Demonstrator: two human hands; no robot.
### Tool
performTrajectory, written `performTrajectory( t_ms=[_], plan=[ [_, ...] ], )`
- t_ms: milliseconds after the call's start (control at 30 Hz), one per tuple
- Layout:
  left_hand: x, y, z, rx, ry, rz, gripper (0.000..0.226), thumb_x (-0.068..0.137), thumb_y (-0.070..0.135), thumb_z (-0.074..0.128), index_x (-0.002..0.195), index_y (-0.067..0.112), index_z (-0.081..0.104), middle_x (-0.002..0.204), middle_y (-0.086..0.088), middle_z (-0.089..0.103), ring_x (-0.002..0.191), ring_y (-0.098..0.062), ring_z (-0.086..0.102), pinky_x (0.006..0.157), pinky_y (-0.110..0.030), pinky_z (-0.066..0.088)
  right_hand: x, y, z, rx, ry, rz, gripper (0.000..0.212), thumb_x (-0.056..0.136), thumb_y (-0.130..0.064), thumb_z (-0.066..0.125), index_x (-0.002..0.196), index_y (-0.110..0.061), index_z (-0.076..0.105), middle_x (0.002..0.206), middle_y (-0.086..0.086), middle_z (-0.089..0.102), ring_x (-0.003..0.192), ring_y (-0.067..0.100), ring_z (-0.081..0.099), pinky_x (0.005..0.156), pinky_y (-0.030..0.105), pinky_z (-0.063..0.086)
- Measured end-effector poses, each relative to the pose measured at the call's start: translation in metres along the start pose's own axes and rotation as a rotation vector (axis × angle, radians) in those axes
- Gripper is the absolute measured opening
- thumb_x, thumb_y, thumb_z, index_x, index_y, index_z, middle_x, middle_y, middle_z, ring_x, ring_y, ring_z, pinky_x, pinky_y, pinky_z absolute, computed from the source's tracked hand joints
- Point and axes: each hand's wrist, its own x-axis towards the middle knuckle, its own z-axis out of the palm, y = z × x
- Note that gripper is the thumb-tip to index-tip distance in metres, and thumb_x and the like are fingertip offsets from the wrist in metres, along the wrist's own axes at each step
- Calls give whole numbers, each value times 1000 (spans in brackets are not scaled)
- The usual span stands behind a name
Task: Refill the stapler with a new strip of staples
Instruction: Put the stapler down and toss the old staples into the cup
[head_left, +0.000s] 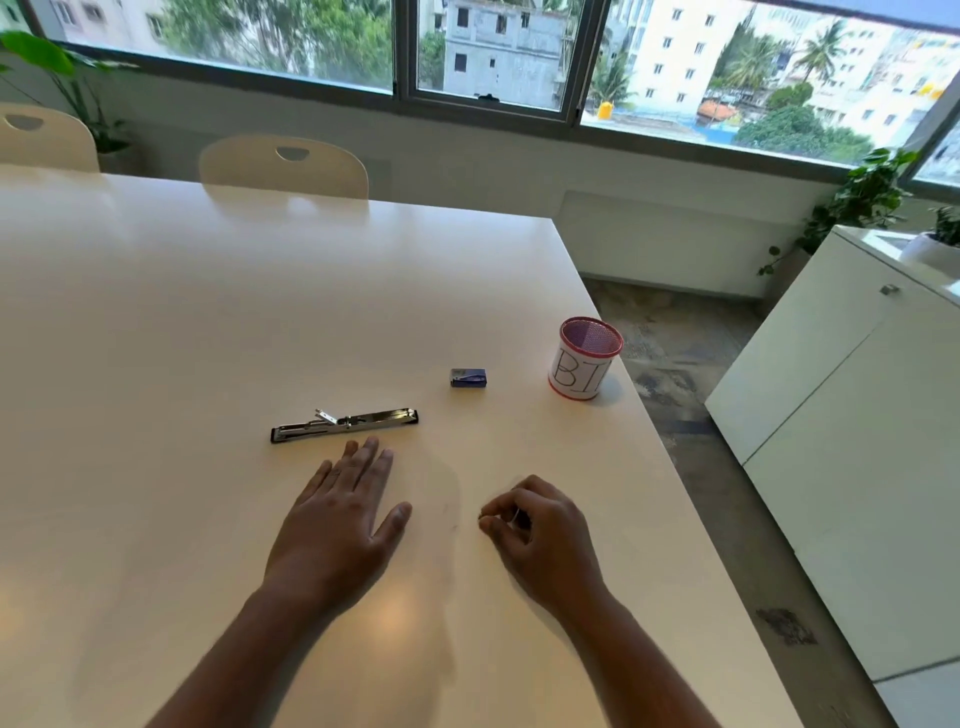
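Black-and-chrome metal stapler (344, 424) laid fully opened flat on white table (182, 338), magazine exposed, likely for loading. Small blue staple box (468, 378) just right of stapler. Left hand (340, 519) spread flat below stapler. Right hand (535, 525) curled, something thin and pale pinched, seemingly staple strip (514, 517).

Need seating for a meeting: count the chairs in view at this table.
2. One chair at the table's far edge, left of centre; another chair at the far left, partly cropped. More may sit outside the view.

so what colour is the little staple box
Blue, seen in the head view: staple box on the white table.
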Motion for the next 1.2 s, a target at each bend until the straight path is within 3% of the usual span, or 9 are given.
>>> performTrajectory(
  t_ms=[200,433,633,867,1200],
  plan=[
    [0,4,-2,12,12,0,78,94,69,20,163,34,15,172,15,8,158,-3,9,126,-26,4,5,6,-3,63,-5,51,3,84,-30,81,85,-30,78,84,-13,67,75,10,63,70,29,54],
    [-1,6,-5,10,12,-5,70,100,61,36,162,32,21,172,13,12,158,-5,10,129,-28,7,13,12,-10,182,-45,90,4,87,-26,83,89,-27,81,86,-12,71,76,7,65,67,14,48],
    [-4,9,-7,5,28,-21,68,100,59,41,161,31,27,170,14,18,157,-4,14,126,-26,11,32,23,-35,242,-39,153,3,88,-21,83,88,-23,82,89,-6,77,77,8,70,72,19,53],
    [-6,13,-10,7,16,-33,67,100,58,44,159,28,32,170,10,24,157,-10,19,127,-31,17,77,36,-80,166,108,161,12,90,-23,82,99,-15,83,94,5,82,86,22,77,87,39,61],
    [-37,19,-8,-23,11,-14,65,101,53,44,159,26,34,170,7,25,158,-14,21,128,-37,21,126,36,-124,-148,345,223,18,90,-32,76,101,-19,82,102,6,81,95,26,74,81,34,56]
  ],
)
